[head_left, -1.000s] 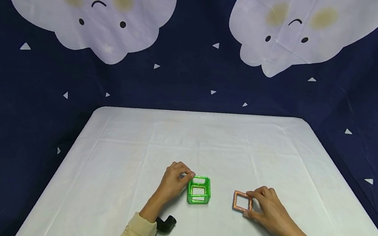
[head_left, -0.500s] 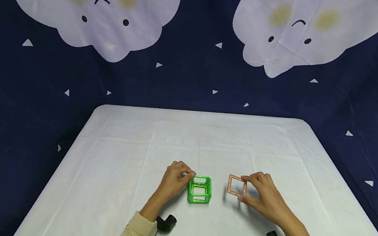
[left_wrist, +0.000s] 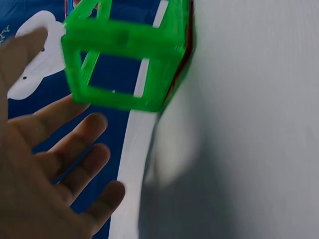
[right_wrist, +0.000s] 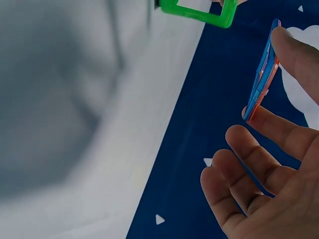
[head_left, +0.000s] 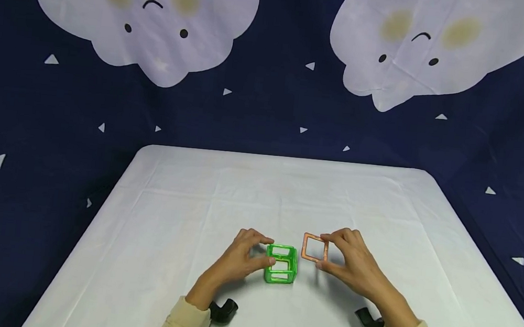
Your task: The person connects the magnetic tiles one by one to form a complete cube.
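Note:
A green open-framed cube of magnetic tiles [head_left: 280, 278] stands on the table, with a red edge along its base in the left wrist view. My left hand [head_left: 237, 260] is at its left side, thumb and index finger spread around the near left part. In the left wrist view the index fingertip meets the green frame [left_wrist: 124, 37], while the thumb looks apart from it. Just right of the cube, my right hand [head_left: 352, 260] pinches square magnetic tiles [head_left: 304, 246] between thumb and index finger, above the table. Edge-on, they show a blue layer and an orange layer [right_wrist: 261, 74].
A white cloth covers the table [head_left: 222, 186]. Behind it hangs a dark blue curtain [head_left: 267, 111] with clouds and small white triangles. Black wrist-camera mounts [head_left: 223, 311] sit below both wrists.
My right hand has lifted the tiles and brought them left, close to the cube. My left thumb has moved from the cube's far left corner toward its near side, spreading from the index finger.

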{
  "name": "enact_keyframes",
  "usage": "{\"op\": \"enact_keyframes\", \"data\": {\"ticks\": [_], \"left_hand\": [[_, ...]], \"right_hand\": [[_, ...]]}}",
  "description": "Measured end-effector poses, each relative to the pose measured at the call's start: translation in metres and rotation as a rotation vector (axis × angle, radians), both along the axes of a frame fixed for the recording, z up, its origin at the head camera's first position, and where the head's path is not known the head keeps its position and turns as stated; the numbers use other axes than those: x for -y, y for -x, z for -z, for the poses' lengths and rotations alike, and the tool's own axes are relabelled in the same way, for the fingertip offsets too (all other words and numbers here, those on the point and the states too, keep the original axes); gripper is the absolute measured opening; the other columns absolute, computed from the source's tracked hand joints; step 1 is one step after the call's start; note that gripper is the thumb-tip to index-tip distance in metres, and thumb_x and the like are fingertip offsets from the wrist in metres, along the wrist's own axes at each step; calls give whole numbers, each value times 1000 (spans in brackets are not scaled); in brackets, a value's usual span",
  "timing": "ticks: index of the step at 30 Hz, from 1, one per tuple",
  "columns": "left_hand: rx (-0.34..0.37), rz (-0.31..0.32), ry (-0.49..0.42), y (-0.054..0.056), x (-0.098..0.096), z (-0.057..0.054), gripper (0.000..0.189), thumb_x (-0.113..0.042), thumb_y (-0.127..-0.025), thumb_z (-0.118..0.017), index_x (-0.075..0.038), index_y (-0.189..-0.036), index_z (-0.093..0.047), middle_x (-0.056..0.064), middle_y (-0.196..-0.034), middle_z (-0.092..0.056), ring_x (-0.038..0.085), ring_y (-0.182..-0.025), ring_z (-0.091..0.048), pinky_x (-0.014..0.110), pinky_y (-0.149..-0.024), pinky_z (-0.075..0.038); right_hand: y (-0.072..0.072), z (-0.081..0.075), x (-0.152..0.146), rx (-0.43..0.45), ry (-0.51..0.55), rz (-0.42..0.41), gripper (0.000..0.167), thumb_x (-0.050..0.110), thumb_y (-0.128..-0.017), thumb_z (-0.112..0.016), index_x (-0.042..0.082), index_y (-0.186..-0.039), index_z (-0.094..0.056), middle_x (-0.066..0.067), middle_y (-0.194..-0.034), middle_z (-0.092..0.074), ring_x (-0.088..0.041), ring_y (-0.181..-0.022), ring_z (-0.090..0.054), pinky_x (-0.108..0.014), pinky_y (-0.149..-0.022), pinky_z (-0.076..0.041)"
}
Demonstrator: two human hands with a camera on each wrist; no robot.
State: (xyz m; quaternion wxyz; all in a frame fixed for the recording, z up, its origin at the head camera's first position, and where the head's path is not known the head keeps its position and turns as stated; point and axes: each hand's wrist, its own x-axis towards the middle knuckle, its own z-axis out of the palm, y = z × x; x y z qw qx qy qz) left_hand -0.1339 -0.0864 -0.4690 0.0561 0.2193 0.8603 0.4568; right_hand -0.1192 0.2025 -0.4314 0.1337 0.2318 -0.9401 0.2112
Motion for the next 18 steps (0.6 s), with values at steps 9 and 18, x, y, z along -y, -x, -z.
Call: {"op": "enact_keyframes", "data": {"ticks": [9,18], "left_hand": [[37,130,47,-5,10,1,73,-47,-74,-75,-19,-135,-48,3,-129,-48,18,-119,-35,50,-100,-36],[-36,116,89,-6,11,2,73,-44,-72,-78,-19,-134,-47,2,-127,-48,17,-120,-34,47,-101,-34]], "right_hand": [[7,-6,20,47,-18,-31,55,39,-70,-80,20,-119,-62,6,-105,-54,-9,-96,-41,-33,-78,-43],[10,-9,41,69,-18,-92,55,41,-71,-79,19,-119,-62,6,-108,-54,-9,-97,-41,-33,-78,-43]]}}
